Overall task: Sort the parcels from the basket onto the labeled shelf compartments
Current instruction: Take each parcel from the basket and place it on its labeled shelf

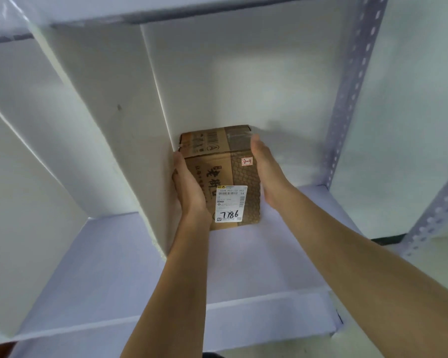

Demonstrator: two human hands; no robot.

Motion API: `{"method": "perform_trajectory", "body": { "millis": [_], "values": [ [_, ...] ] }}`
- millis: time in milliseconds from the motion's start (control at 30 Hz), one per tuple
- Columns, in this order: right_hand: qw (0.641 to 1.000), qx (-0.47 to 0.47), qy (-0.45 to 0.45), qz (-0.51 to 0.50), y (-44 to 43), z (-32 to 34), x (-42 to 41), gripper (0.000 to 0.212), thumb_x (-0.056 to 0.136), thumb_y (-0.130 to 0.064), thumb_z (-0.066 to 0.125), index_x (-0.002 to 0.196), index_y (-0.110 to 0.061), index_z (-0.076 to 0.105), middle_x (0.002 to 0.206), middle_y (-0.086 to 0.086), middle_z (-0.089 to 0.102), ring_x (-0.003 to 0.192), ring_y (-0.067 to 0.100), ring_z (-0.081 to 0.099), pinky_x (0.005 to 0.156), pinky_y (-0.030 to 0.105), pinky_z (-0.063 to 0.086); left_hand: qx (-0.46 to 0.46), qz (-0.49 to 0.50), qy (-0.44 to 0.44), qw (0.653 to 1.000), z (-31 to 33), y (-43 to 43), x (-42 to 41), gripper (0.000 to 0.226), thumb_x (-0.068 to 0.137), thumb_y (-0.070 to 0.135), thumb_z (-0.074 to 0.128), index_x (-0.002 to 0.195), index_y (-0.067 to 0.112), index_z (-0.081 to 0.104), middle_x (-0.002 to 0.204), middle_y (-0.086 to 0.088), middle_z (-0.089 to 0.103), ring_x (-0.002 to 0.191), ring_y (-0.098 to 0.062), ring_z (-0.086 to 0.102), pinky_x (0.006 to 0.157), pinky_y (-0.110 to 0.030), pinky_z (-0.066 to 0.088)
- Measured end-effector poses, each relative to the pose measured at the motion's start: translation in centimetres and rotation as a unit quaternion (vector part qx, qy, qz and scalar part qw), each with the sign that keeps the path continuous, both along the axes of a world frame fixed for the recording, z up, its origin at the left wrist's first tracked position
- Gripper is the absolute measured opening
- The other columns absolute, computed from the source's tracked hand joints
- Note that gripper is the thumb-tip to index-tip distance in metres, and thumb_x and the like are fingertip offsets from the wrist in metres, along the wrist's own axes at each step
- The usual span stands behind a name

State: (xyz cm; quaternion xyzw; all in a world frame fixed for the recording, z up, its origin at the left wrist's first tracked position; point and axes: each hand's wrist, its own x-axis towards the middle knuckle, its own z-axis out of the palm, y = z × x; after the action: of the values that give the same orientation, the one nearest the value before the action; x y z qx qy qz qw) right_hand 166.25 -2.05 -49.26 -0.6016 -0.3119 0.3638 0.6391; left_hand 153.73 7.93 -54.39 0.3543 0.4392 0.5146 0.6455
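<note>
Now: box [223, 177], stiff cardboard, I judge light. My left hand [189, 187] presses flat on its 9 o'clock side, right hand [267, 174] at 3 o'clock, fingers straight.

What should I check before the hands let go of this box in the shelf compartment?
1. Box seated on the shelf floor: ok, it looks flat.
2. Left hand free to pull out: not ok, it lies between the box and the divider.
3. Right hand free to pull out: ok, flat on the box's right side, open space beside.
4. Shipping label readable: ok, faces up, 7786.
5. Red sticker 2-3 matches this compartment: cannot tell, no compartment label in view.
</note>
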Motion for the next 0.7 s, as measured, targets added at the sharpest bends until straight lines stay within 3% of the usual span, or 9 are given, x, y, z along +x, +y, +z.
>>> {"method": "perform_trajectory", "body": {
  "millis": [67, 167, 267, 333, 400, 467, 500, 600, 700],
  "values": [
    [0.999, -0.023, 0.020, -0.017, -1.5, 2.1, -0.5, 0.072, 0.102, -0.071, 0.030, 0.158, -0.026, 0.037, 0.154, -0.003, 0.049, 0.128, 0.006, 0.054, 0.099, 0.012, 0.035, -0.025, -0.010, 0.015, 1.000, 2.4, -1.9, -0.7, 0.103, 0.050, 0.107, 0.054, 0.129, 0.044, 0.071, 0.121, 0.008, 0.078, 0.112, -0.019, 0.074, 0.105, -0.045, 0.054],
    [0.996, -0.047, 0.072, -0.032, -3.8, 4.2, -0.6, 0.068, 0.107, -0.064, 0.024, 0.163, -0.026, 0.028, 0.168, -0.003, 0.032, 0.154, 0.015, 0.029, 0.107, 0.025, 0.023, -0.066, -0.009, 0.045, 0.997, 6.8, -6.0, -1.6, 0.066, 0.085, 0.083, 0.052, 0.119, 0.032, 0.076, 0.108, 0.002, 0.081, 0.100, -0.018, 0.076, 0.098, -0.038, 0.057],
    [0.991, -0.074, 0.105, -0.032, -6.7, 6.7, -2.2, 0.061, 0.110, -0.056, 0.028, 0.163, -0.026, 0.027, 0.167, -0.004, 0.033, 0.154, 0.013, 0.027, 0.106, 0.025, 0.022, -0.085, 0.007, 0.062, 0.994, 10.4, -9.3, -2.8, 0.056, 0.093, 0.078, 0.050, 0.115, 0.033, 0.077, 0.106, 0.007, 0.080, 0.103, -0.015, 0.075, 0.092, -0.035, 0.057],
    [0.989, -0.086, 0.112, -0.035, -8.6, 8.5, -3.3, 0.055, 0.112, -0.048, 0.030, 0.162, -0.025, 0.030, 0.154, -0.011, 0.042, 0.142, 0.005, 0.036, 0.101, 0.023, 0.022, -0.092, -0.001, 0.094, 0.991, 13.1, -11.9, -3.7, 0.052, 0.102, 0.071, 0.042, 0.121, 0.033, 0.072, 0.106, 0.013, 0.078, 0.091, -0.003, 0.072, 0.077, -0.024, 0.053],
    [0.987, -0.095, 0.121, -0.036, -10.7, 10.7, -4.3, 0.050, 0.113, -0.046, 0.030, 0.158, -0.027, 0.037, 0.132, -0.016, 0.045, 0.124, 0.000, 0.038, 0.104, 0.024, 0.024, -0.104, -0.061, 0.103, 0.987, 15.7, -15.0, -4.3, 0.057, 0.106, 0.068, 0.029, 0.140, 0.032, 0.059, 0.124, 0.015, 0.070, 0.102, 0.000, 0.065, 0.090, -0.022, 0.045],
    [0.985, -0.115, 0.123, -0.029, -12.8, 13.1, -5.3, 0.036, 0.113, -0.045, 0.029, 0.142, -0.037, 0.049, 0.118, -0.026, 0.049, 0.116, -0.002, 0.040, 0.110, 0.027, 0.024, -0.116, -0.099, 0.110, 0.982, 18.5, -18.1, -5.5, 0.069, 0.105, 0.071, 0.024, 0.158, 0.032, 0.044, 0.154, 0.012, 0.054, 0.137, -0.008, 0.051, 0.117, -0.037, 0.028],
    [0.985, -0.127, 0.119, -0.022, -13.8, 14.6, -5.9, 0.027, 0.113, -0.044, 0.030, 0.126, -0.044, 0.053, 0.108, -0.031, 0.052, 0.111, -0.004, 0.044, 0.113, 0.028, 0.025, -0.121, -0.102, 0.117, 0.980, 20.0, -19.5, -6.0, 0.071, 0.104, 0.072, 0.024, 0.161, 0.033, 0.040, 0.160, 0.012, 0.047, 0.147, -0.011, 0.042, 0.122, -0.044, 0.019],
    [0.982, -0.142, 0.124, -0.008, -16.6, 18.3, -8.2, 0.020, 0.112, -0.044, 0.034, 0.100, -0.048, 0.050, 0.097, -0.032, 0.052, 0.107, -0.002, 0.049, 0.120, 0.035, 0.024, -0.132, -0.100, 0.130, 0.978, 24.7, -23.3, -8.5, 0.070, 0.104, 0.072, 0.026, 0.158, 0.033, 0.044, 0.153, 0.014, 0.048, 0.147, -0.014, 0.038, 0.124, -0.050, 0.017],
    [0.979, -0.156, 0.129, 0.039, -18.3, 21.9, -10.4, 0.020, 0.110, -0.048, 0.038, 0.115, -0.045, 0.057, 0.113, -0.023, 0.060, 0.119, 0.004, 0.049, 0.123, 0.038, 0.024, -0.138, -0.076, 0.136, 0.978, 29.9, -26.4, -11.3, 0.048, 0.107, 0.064, 0.032, 0.130, 0.033, 0.059, 0.138, 0.011, 0.056, 0.133, -0.014, 0.047, 0.120, -0.046, 0.026]
  ]
}}
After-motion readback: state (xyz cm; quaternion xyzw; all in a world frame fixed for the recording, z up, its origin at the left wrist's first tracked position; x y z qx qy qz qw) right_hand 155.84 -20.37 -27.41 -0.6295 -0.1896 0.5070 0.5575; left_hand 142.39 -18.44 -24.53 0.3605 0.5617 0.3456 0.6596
